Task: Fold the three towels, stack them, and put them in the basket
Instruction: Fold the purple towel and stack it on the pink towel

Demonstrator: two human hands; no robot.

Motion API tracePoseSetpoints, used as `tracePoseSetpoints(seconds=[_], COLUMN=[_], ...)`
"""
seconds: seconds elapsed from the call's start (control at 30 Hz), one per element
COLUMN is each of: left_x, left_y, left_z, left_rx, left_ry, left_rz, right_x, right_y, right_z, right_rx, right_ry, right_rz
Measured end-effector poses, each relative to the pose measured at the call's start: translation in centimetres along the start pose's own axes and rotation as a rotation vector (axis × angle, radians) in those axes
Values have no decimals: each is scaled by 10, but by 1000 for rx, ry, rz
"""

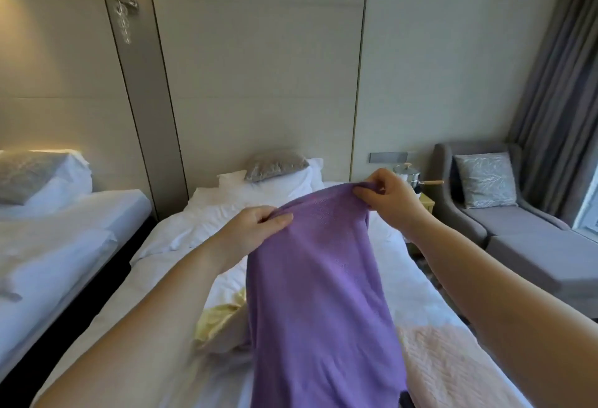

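Purple towel [317, 284] pinched at top edge by left hand [255, 226] and right hand [385, 195], lower end cut off, yellow towel [220, 315] and pink towel [443, 365] partly hidden behind it on bed [155, 278].

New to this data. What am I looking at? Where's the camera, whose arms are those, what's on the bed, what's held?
There is no machine here. A person is working bare-handed, so each grip is simply a hand. The single picture comes from a wide-angle camera worn on the person's head, looking forward and down, which is why the forearms reach in from the bottom corners.

The left grip and right grip each pinch the top edge of a purple towel, holding it up so it hangs over the bed.

A crumpled yellow towel lies on the bed, partly behind the purple one. A pale pink towel lies to the right. None of them looks folded yet, and no basket is in view.

Beyond are a second bed and a grey armchair.
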State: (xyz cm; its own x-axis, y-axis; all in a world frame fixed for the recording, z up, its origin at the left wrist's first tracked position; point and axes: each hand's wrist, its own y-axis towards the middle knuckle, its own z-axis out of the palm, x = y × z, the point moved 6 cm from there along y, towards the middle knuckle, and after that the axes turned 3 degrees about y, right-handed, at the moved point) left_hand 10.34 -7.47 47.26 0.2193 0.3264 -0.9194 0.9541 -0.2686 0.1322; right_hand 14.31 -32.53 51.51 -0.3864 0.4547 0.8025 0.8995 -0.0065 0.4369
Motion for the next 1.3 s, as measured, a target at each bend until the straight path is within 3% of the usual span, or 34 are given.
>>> tracePoseSetpoints(seconds=[0.17, 0.37, 0.5, 0.63, 0.77, 0.97, 1.1, 1.3], left_x=[-79, -130, -140, -140, -140, -165, -186, -146], left_y=[23, 43, 55, 71, 81, 87, 77, 47], left_z=[-14, -17, -15, -15, -17, -19, -48, -117], left_rx=[-133, -245, -230, -415, -587, -598, -654, -796], left_ry=[-100, 31, -3, -126, -192, -264, -291, 181], left_rz=[134, 172, 148, 93, 48, 138, 241, 142], right_x=[-3, 1, -2, -15, -7, -11, -22, -12], right_y=[4, 22, 43, 45, 27, 2, 3, 30], right_z=[-3, -14, -26, -4, 22, 62, 69, 30], right_rx=[20, 101, 115, 239, 363, 620, 557, 235], right_ry=[65, 4, 237, 299, 394, 163, -9, 343], right_rz=[44, -48, -7, 42, -24, -120, -152, 65])
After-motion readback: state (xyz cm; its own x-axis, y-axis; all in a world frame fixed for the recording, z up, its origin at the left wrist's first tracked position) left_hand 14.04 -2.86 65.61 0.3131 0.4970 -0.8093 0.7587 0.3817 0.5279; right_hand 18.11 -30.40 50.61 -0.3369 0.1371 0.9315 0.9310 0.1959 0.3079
